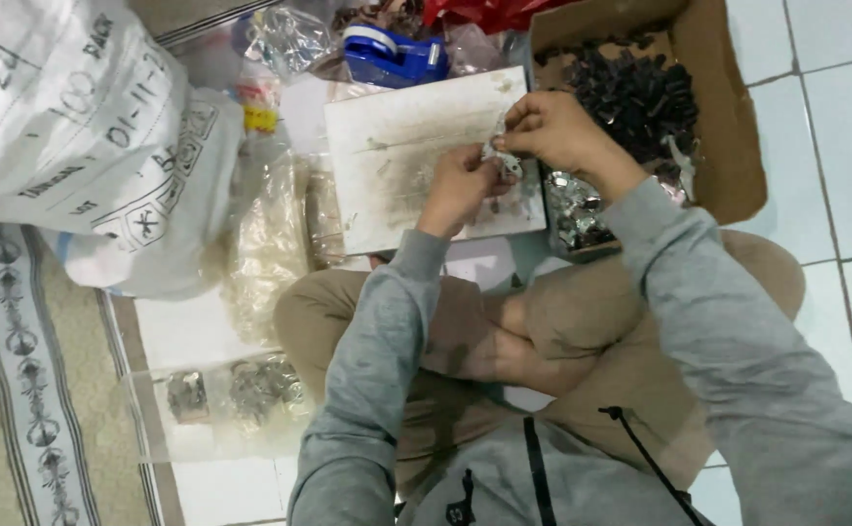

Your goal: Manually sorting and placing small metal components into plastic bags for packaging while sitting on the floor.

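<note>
While over the white board's point(397, 146) right edge, both hands point(460, 185) point(552, 127) pinched on one small metal piece point(500, 156).

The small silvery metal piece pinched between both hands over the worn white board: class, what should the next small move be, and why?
Probably a slight press or twist to seat the small silvery metal piece. The left hand and the right hand both pinch it above the worn white board, so it looks mid-fitting. The brown cardboard box of dark parts lies beside the right hand, so fresh parts are close by.
</note>
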